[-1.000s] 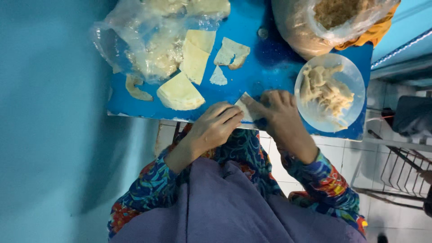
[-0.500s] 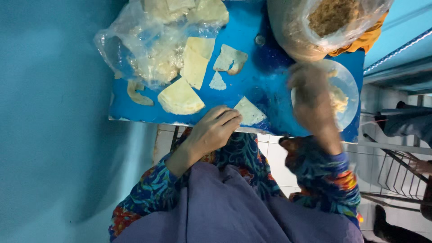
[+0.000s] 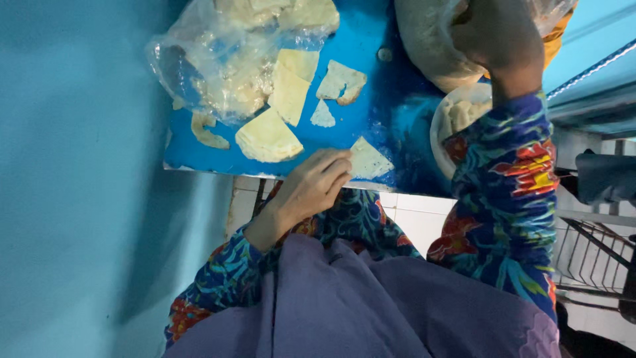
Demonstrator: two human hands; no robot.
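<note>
A left hand (image 3: pixel 317 187) pins a pale triangular wrapper (image 3: pixel 368 160) at the near edge of the blue surface (image 3: pixel 391 106), fingers flat, not clenched. The right hand (image 3: pixel 495 34) reaches into a clear bag (image 3: pixel 424 46); its grip is hidden. The wrapper could slide off the edge; open room lies between the pieces.

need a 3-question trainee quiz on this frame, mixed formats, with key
1. True or false: the left hand rests on the pale triangular dough sheet at the near edge of the blue tabletop.
2. Where is the right hand? A) inside the large clear plastic bag of filling B) on the white round bowl C) in the lap
3. Fill in: the crumpled clear plastic bag of dough sheets lies at the table's far ____ side.

Key: 1 true; 2 A; 3 left
</note>
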